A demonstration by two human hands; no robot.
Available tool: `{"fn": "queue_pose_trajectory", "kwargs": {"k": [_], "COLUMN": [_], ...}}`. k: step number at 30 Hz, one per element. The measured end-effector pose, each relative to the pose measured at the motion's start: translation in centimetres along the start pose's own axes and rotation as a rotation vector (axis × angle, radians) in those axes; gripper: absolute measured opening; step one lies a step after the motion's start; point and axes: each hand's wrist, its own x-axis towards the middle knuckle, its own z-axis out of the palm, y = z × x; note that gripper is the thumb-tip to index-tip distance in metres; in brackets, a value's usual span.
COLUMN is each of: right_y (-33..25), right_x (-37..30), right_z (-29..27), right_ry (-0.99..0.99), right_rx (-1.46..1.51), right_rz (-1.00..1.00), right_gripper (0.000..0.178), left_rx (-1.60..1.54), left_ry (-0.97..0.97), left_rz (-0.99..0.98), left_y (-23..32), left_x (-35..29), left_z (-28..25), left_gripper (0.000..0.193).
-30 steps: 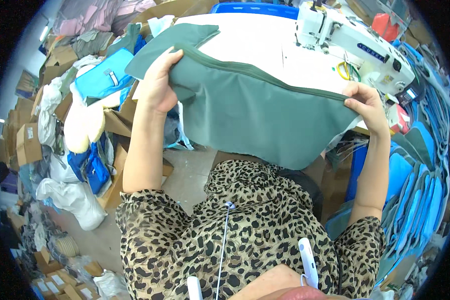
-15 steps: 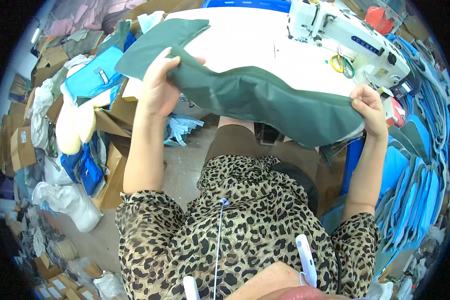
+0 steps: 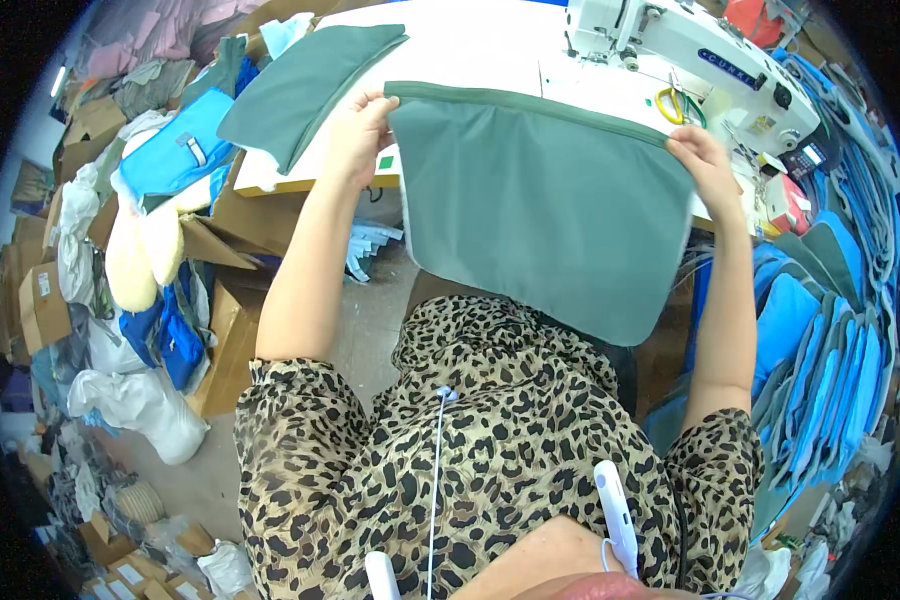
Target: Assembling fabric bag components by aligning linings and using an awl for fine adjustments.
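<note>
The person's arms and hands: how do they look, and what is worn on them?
Both forearms are bare. Short, loose sleeves in a leopard print, tan with black spots, end above the elbows: left sleeve, right sleeve. The left hand and right hand wear no gloves; no rings or watch can be made out.

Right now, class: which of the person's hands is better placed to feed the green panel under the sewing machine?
Right hand, probably: it grips the green fabric panel corner nearest the sewing machine; left hand holds the far corner.
</note>
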Motion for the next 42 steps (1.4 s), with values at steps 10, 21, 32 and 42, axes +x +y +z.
{"fn": "queue_pose_trajectory", "kwargs": {"k": [10, 21, 32, 42], "right_y": [2.2, -0.4, -2.6, -3.8], "right_x": [1.4, 0.3, -0.4, -0.7], "right_z": [1.4, -0.5, -2.5, -3.8], "right_ry": [-0.079, -0.113, -0.227, -0.327], "right_rx": [-0.021, 0.006, 0.154, 0.085], "right_rz": [0.091, -0.009, -0.037, -0.064], "right_gripper": [0.006, 0.007, 0.007, 0.008], "left_rx": [1.140, 0.915, 0.920, 0.779], "left_ry": [-0.278, -0.822, -0.954, -0.919], "left_rz": [0.574, 0.101, -0.015, 0.167], "left_y": [0.7, 3.5, 8.0, 8.2], "left_x": [1.7, 0.8, -0.2, -0.3], "left_z": [5.8, 7.0, 4.5, 4.0], "left_gripper": [0.041, 0.011, 0.010, 0.007]}}
